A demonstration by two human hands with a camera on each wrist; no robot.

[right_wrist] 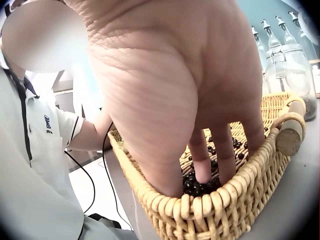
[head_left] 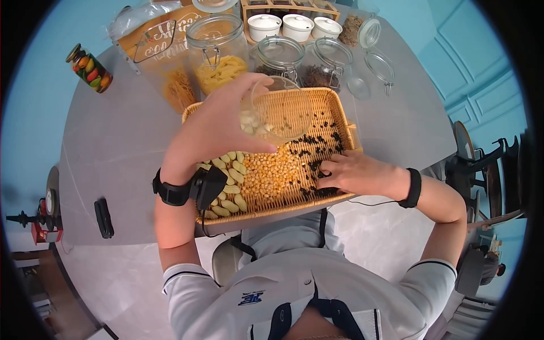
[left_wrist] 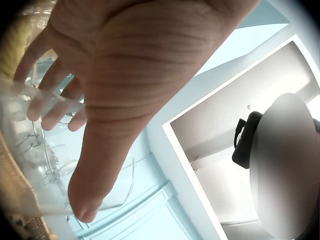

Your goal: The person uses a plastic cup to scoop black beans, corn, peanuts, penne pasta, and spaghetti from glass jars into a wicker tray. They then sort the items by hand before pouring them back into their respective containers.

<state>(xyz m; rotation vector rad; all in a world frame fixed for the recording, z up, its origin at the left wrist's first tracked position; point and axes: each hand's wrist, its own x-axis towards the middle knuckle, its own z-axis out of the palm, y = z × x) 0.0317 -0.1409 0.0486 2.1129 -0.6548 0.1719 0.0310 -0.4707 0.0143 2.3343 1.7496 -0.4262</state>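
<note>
My left hand [head_left: 212,124] grips a clear glass container [head_left: 292,107] from its side, thumb and fingers spread round it. The container is tilted above a rectangular wicker basket [head_left: 339,107], with pale, whitish pieces [head_left: 249,120] inside. In the left wrist view the thumb [left_wrist: 90,195] lies across the clear wall. My right hand [head_left: 360,173] reaches over the basket's right rim. Its fingers [right_wrist: 201,160] point down among black beans [right_wrist: 197,186]; the thumb tip is hidden behind the rim. Yellow corn kernels [head_left: 272,173] cover the basket's middle, and peanuts in their shells [head_left: 229,190] lie to the left.
Behind the basket stand a jar of pasta [head_left: 221,71], two clip-lid jars [head_left: 280,54] with dark contents and white lidded pots [head_left: 297,27]. A jar of colourful contents [head_left: 89,68] is at far left. A small black object [head_left: 103,218] lies near the table's left edge.
</note>
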